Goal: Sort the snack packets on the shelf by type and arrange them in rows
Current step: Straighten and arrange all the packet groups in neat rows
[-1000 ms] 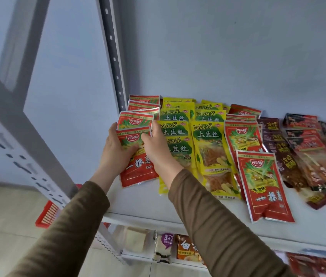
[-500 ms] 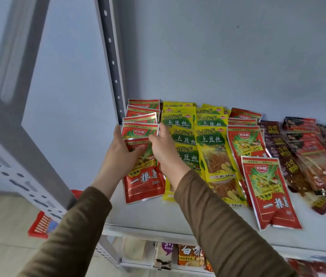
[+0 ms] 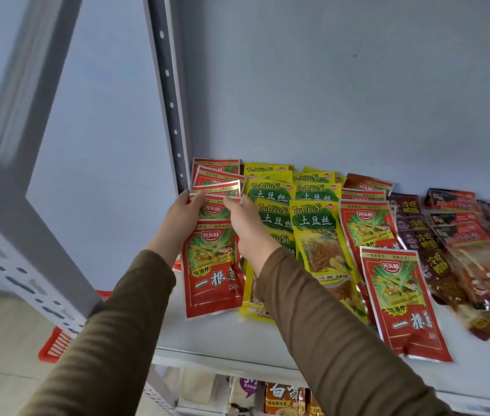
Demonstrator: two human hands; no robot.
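fingers of both hands curl over the top edge of one red snack packet (image 3: 212, 209), pinching it from either side at the far left of the white shelf (image 3: 216, 334). the left hand (image 3: 181, 219) grips its left corner, thumb on the front; the right hand (image 3: 245, 226) grips the right corner, knuckles toward the camera. both arms in brown sleeves reach forward and up, forearms nearly parallel. the held packet overlaps the front red packet (image 3: 212, 268), which lies flat beneath it, and sits just below three more red packets (image 3: 216, 175) fanned toward the wall. beside them run the yellow packets (image 3: 315, 223), a second red row (image 3: 367, 223) and dark brown packets (image 3: 418, 235). compared with a second ago, the hands and pinched packet are further back toward the upright post (image 3: 168, 100), and more of the front red packet shows.
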